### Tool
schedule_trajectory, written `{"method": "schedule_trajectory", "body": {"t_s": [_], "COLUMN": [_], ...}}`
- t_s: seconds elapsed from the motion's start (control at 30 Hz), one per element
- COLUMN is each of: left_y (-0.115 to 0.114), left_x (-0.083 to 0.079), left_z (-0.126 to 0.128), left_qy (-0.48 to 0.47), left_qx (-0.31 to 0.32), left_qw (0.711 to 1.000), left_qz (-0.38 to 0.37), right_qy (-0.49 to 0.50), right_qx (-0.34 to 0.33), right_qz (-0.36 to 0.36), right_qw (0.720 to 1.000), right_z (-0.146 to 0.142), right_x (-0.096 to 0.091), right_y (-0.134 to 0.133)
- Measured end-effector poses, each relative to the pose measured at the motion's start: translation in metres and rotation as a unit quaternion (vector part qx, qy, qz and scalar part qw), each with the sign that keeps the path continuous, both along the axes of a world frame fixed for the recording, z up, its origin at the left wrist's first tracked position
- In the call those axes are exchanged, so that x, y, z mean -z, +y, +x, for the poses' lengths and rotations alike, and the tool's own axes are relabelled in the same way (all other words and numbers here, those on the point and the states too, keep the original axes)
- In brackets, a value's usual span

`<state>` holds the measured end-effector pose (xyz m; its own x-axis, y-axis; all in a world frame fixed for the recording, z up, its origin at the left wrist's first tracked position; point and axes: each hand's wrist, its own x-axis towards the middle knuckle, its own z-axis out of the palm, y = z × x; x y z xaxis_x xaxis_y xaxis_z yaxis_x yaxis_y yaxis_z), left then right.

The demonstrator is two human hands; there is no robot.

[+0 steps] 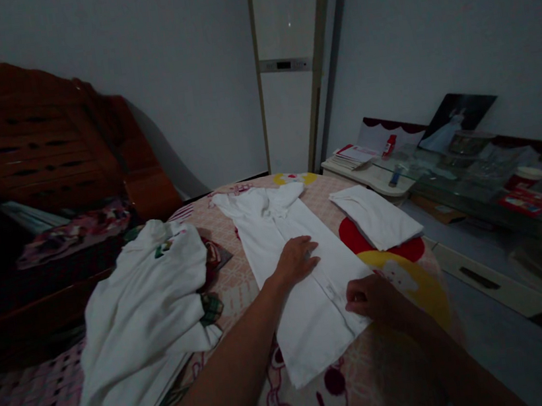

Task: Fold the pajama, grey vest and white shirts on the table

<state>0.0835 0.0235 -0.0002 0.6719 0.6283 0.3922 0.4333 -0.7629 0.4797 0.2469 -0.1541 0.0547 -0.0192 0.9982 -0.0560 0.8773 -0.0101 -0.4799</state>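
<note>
A white shirt (307, 291) lies stretched lengthwise over the round table in front of me, its collar end away from me and its sides turned in to a narrow strip. My left hand (297, 259) rests on the middle of it, fingers spread and palm down. Along its near right edge, my right hand (367, 297) has its fingers curled in against the fabric, seemingly pinching it; the fingertips are partly hidden. To the right lies a folded white garment (375, 216). At left, a loose heap of white clothing (148, 299) hangs over the table's edge.
A patterned cloth (369, 383) covers the table. Beyond its right side stands a glass-topped cabinet (428, 182) with papers, a framed picture and packages. A wooden bench (45, 153) is at left, and a tall white air conditioner (291, 107) stands at the back.
</note>
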Motion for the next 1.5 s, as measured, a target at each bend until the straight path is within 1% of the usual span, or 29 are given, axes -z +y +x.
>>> {"method": "schedule_trajectory", "body": {"t_s": [0.07, 0.13, 0.33, 0.47, 0.6, 0.73, 0.8, 0.87, 0.9, 0.93, 1.0, 1.07, 1.1, 1.17, 1.2, 1.23, 1.3, 1.33, 1.4, 1.47, 1.5], "left_y": [0.0, -0.001, -0.004, -0.005, -0.006, -0.006, -0.006, -0.007, -0.007, -0.007, -0.006, -0.003, -0.001, 0.002, 0.001, -0.003, -0.018, -0.03, -0.063, -0.102, -0.121], "left_x": [0.003, 0.003, -0.001, -0.002, -0.003, -0.006, -0.007, -0.007, -0.006, -0.006, -0.007, -0.012, -0.016, -0.029, -0.037, -0.046, -0.063, -0.07, -0.081, -0.086, -0.086], "left_z": [0.0, 0.001, 0.0, 0.0, -0.001, -0.003, -0.003, -0.004, -0.004, -0.005, -0.006, -0.007, -0.007, -0.008, -0.008, -0.009, -0.011, -0.014, -0.021, -0.03, -0.034], "left_qy": [0.031, 0.055, 0.097, 0.134, 0.142, 0.137, 0.136, 0.132, 0.128, 0.126, 0.127, 0.138, 0.147, 0.17, 0.184, 0.203, 0.246, 0.275, 0.312, 0.331, 0.338], "left_qx": [0.013, 0.018, 0.014, 0.021, 0.016, 0.016, 0.02, 0.02, 0.02, 0.021, 0.024, 0.029, 0.034, 0.044, 0.051, 0.057, 0.065, 0.065, 0.061, 0.059, 0.074], "left_qw": [0.999, 0.998, 0.995, 0.99, 0.989, 0.99, 0.99, 0.991, 0.991, 0.992, 0.991, 0.99, 0.989, 0.984, 0.982, 0.978, 0.967, 0.959, 0.946, 0.938, 0.935], "left_qz": [0.012, 0.016, 0.015, 0.039, 0.046, 0.03, 0.022, 0.019, 0.02, 0.021, 0.02, 0.016, 0.014, 0.011, 0.01, 0.01, 0.021, 0.033, 0.064, 0.082, 0.082], "right_qy": [-0.002, -0.006, -0.057, -0.066, -0.049, -0.025, 0.007, 0.075, 0.114, 0.147, 0.171, 0.134, 0.105, 0.052, 0.035, 0.026, 0.022, 0.022, 0.015, -0.002, -0.012], "right_qx": [-0.01, -0.012, -0.014, -0.008, -0.008, 0.002, -0.006, -0.01, 0.003, 0.029, 0.11, 0.184, 0.208, 0.224, 0.211, 0.183, 0.089, 0.034, -0.064, -0.13, -0.151], "right_qz": [-0.013, -0.011, -0.023, -0.013, 0.018, 0.03, 0.03, 0.04, 0.055, 0.081, 0.157, 0.227, 0.25, 0.274, 0.282, 0.289, 0.295, 0.295, 0.291, 0.285, 0.278], "right_qw": [1.0, 1.0, 0.998, 0.998, 0.999, 0.999, 0.999, 0.996, 0.992, 0.985, 0.966, 0.947, 0.94, 0.934, 0.935, 0.939, 0.951, 0.955, 0.954, 0.95, 0.949], "right_z": [-0.002, -0.004, -0.008, -0.004, -0.004, -0.009, -0.008, -0.003, 0.002, 0.007, 0.021, 0.034, 0.04, 0.048, 0.049, 0.05, 0.048, 0.047, 0.045, 0.045, 0.044], "right_x": [0.005, 0.009, 0.011, 0.02, 0.025, 0.021, 0.018, 0.016, 0.016, 0.016, 0.018, 0.021, 0.023, 0.028, 0.03, 0.033, 0.039, 0.042, 0.049, 0.054, 0.055], "right_y": [-0.003, -0.005, -0.009, -0.007, -0.008, -0.01, -0.011, -0.011, -0.01, -0.009, -0.007, -0.006, -0.006, -0.007, -0.008, -0.01, -0.016, -0.02, -0.03, -0.039, -0.043]}}
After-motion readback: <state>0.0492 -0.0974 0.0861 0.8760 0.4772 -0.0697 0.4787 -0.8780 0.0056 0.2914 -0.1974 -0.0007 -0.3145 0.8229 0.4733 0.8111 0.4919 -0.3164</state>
